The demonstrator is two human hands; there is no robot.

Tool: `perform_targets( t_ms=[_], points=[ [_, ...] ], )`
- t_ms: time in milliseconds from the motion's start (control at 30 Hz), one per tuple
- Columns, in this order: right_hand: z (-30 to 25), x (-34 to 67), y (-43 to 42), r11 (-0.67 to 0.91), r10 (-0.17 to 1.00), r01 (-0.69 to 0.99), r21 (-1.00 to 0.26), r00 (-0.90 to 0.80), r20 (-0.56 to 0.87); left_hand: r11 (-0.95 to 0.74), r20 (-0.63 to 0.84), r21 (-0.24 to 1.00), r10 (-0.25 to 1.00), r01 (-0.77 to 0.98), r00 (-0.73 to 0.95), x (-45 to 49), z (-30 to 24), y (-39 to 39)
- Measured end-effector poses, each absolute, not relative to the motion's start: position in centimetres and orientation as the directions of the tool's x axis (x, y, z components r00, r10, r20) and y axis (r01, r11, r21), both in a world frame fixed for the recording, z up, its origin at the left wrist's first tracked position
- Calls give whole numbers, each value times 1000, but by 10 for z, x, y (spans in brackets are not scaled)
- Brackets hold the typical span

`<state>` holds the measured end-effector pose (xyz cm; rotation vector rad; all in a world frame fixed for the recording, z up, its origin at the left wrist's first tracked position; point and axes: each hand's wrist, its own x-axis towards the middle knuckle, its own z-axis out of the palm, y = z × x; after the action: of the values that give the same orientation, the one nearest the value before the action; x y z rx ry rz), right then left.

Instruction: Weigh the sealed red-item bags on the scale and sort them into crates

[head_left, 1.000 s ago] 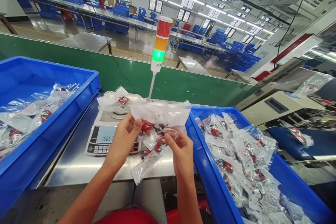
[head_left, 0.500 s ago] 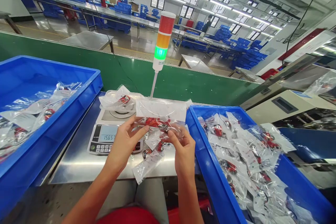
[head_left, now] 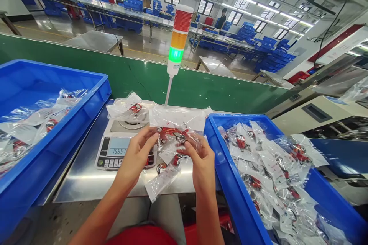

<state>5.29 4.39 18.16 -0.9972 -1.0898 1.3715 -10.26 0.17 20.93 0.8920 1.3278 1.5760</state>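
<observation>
My left hand (head_left: 137, 155) and my right hand (head_left: 200, 159) both pinch a clear plastic bag (head_left: 178, 122) with red and black parts inside, held just above the steel table (head_left: 86, 176). Another small bag (head_left: 161, 180) lies on the table under my hands. Behind my left hand stands a digital scale (head_left: 115, 149) whose display reads about 1565; a bag with a red part (head_left: 130, 108) lies on its pan.
A blue crate (head_left: 83, 107) with filled bags sits at the left, and a second blue crate (head_left: 230, 183) full of bags at the right. A signal tower (head_left: 178, 38) glows green behind the scale. A green conveyor belt (head_left: 201, 92) runs across. People work at far tables.
The bag between my hands has come down from chest height to just above the table and has been flattened. My fingers have shifted along its lower edge.
</observation>
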Motion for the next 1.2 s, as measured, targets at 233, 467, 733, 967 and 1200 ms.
perform_targets(
  t_ms=[233, 467, 733, 967, 1200],
  points=[
    [188, 51, 41, -12, 993, -251, -968, -115, 17, -23, -47, 978, 943, -206, -329, -103, 212, 2],
    [192, 54, 35, -52, 987, -260, -964, -160, -10, -144, 48, 966, 917, -217, -395, -99, 212, 3],
    [180, 54, 39, -52, 986, -179, -983, -164, -22, -9, -62, 974, 951, -227, -304, -108, 212, -1],
    [197, 92, 44, 94, 920, 4, -996, -382, 86, 120, -95, 986, 974, 114, -205, -118, 196, -16],
    [210, 103, 41, 384, 780, 390, -837, -623, 67, 55, -23, 959, 993, 279, -117, -115, 185, -35]
  ],
)
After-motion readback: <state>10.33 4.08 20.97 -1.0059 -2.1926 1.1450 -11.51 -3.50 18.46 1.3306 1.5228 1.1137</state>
